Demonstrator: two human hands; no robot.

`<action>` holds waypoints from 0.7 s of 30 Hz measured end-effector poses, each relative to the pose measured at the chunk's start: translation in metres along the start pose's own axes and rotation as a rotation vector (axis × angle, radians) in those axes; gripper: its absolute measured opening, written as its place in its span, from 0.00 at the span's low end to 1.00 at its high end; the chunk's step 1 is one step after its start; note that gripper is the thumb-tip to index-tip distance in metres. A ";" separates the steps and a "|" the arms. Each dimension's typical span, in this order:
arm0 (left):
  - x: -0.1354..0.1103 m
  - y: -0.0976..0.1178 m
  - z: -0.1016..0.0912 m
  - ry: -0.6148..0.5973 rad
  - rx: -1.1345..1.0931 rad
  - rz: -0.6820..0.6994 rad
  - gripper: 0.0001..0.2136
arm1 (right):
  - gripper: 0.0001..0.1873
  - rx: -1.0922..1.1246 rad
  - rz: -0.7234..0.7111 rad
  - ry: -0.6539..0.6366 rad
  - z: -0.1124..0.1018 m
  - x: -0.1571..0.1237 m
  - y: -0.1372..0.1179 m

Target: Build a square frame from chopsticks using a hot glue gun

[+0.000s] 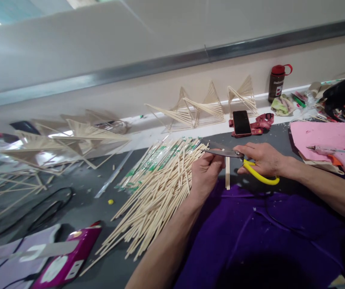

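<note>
My right hand (259, 158) grips a pair of scissors (250, 170) with a yellow handle. Their metal blades point left, across the top of my left hand (207, 172). The fingers of that left hand are closed in a pinch just under the blades; what they hold is hidden. Below the scissors, a few short wooden sticks (227, 173) stand side by side, close to the left hand; I cannot tell whether it touches them. A large loose pile of wooden sticks (157, 200) lies left of this hand, beside and partly over clear plastic wrappers (150, 160) with green print.
Stick frame models (187, 112) stand along the wall, more at left (70, 138). Behind the scissors lie a phone (241, 123) and red lanyard (262, 124). A pink glue gun (336, 156) rests right, a dark bottle (276, 84) behind. A magenta device (70, 257) sits front left.
</note>
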State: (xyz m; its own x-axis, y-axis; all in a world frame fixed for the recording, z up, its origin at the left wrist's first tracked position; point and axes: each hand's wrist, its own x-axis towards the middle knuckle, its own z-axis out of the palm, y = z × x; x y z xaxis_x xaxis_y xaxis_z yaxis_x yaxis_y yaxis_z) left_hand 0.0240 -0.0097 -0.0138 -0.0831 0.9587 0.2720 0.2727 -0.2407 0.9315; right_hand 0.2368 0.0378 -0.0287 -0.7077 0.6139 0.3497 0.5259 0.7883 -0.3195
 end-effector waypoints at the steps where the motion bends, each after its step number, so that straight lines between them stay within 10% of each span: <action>1: 0.000 -0.001 0.000 0.002 -0.004 -0.006 0.16 | 0.37 -0.003 0.007 -0.004 0.000 0.000 0.000; 21: 0.002 0.003 0.004 -0.035 -0.088 0.026 0.07 | 0.35 -0.013 -0.056 0.060 0.000 -0.007 0.010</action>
State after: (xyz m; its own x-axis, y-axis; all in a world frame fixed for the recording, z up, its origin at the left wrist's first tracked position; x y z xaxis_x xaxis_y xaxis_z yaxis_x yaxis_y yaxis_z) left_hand 0.0281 -0.0080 -0.0113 -0.0430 0.9564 0.2889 0.1886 -0.2762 0.9424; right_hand 0.2469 0.0411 -0.0340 -0.7064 0.5702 0.4193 0.4927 0.8215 -0.2871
